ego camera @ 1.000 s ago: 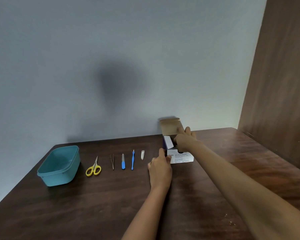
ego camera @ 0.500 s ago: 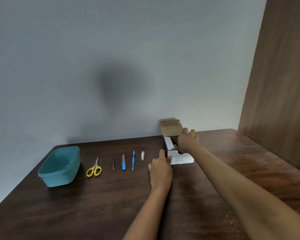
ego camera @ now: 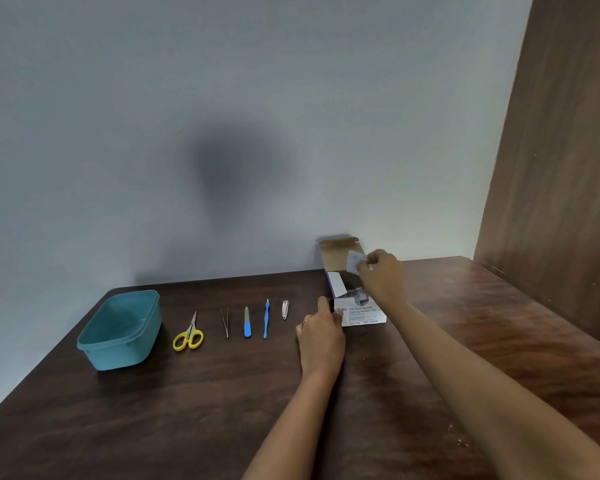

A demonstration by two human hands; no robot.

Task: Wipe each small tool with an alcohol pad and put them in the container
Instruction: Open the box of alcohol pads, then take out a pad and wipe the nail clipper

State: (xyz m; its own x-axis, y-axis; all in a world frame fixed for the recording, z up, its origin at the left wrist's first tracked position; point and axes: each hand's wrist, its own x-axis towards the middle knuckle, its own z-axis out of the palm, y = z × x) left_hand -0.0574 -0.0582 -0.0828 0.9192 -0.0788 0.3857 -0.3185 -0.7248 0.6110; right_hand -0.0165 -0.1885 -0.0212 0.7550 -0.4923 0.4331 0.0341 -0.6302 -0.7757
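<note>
An open box of alcohol swabs [ego camera: 361,311] lies on the dark wooden table [ego camera: 222,393] near the wall. My left hand [ego camera: 321,336] grips its near left corner. Above the box opening, my right hand [ego camera: 381,275] pinches a small white alcohol pad packet [ego camera: 354,262]. Left of the box lie a row of tools: nail clipper [ego camera: 284,309], blue cuticle pusher [ego camera: 266,318], blue nail file [ego camera: 247,322], tweezers [ego camera: 225,322] and yellow scissors [ego camera: 189,335]. A teal container [ego camera: 120,329] stands at the far left, nothing in it.
A grey wall runs behind the table's far edge. A brown wooden panel [ego camera: 555,168] rises at the right side of the table.
My right hand has come up out of the box with a pad packet pinched in its fingers. The left hand stays on the box corner.
</note>
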